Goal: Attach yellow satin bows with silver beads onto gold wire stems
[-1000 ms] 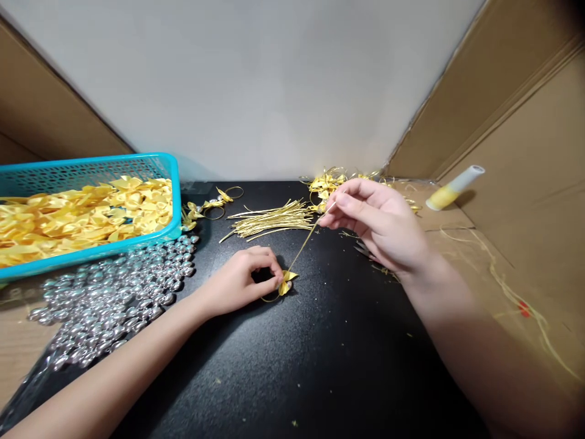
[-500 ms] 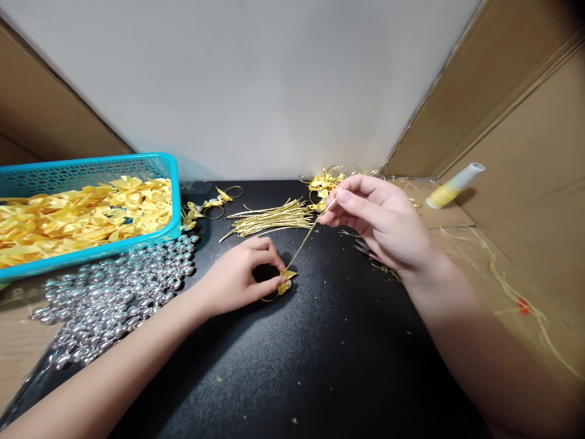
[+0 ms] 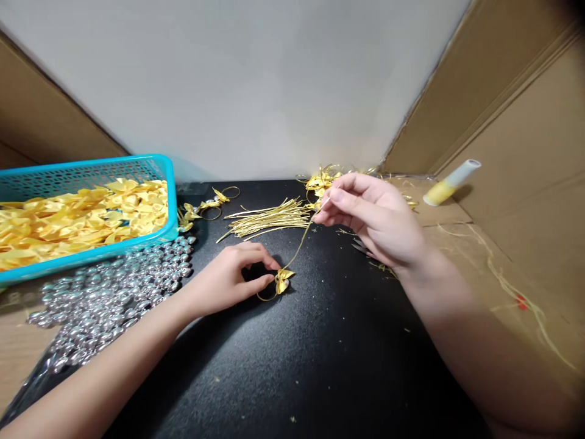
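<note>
My left hand (image 3: 228,277) rests on the black mat (image 3: 292,366), thumb and forefinger pinched beside a small yellow ribbon bow (image 3: 282,280) with a gold loop under it. A thin gold cord (image 3: 301,241) runs up from the bow to my right hand (image 3: 375,219), which pinches its upper end in the air above the mat.
A turquoise basket (image 3: 170,189) of yellow ribbon bows stands at the left. Silver beads (image 3: 114,292) lie heaped in front of it. Cut gold cords (image 3: 269,218) and finished bows (image 3: 324,180) lie at the back. A yellow glue tube (image 3: 450,182) rests on cardboard at right.
The gold cord has gone slack and curves now. My right hand has shifted slightly left and down, and my left fingers have eased back from the bow.
</note>
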The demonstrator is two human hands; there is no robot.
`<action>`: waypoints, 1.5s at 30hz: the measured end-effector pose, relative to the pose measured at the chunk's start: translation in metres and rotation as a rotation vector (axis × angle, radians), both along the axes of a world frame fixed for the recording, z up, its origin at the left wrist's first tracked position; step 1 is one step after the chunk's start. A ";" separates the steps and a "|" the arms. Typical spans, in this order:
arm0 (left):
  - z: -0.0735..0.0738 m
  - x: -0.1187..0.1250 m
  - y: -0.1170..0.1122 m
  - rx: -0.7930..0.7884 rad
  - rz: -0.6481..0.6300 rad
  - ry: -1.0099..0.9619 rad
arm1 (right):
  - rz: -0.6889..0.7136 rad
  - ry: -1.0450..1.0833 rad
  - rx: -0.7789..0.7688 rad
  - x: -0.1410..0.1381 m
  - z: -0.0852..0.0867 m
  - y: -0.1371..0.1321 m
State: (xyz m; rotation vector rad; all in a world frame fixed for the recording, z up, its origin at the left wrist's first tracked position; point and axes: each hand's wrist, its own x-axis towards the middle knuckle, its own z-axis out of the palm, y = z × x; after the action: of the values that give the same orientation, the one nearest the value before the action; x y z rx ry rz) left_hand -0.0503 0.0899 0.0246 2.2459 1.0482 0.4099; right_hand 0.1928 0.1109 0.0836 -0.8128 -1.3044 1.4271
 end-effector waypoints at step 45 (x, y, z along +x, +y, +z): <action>-0.012 0.025 -0.021 -0.123 0.248 0.040 | 0.012 0.011 -0.037 -0.002 0.001 -0.001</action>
State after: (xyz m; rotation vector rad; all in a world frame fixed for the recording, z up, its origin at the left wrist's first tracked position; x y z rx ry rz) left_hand -0.0252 0.0689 0.0123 2.0300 1.3427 0.3942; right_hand 0.1904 0.1104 0.0841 -0.8219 -1.2803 1.4671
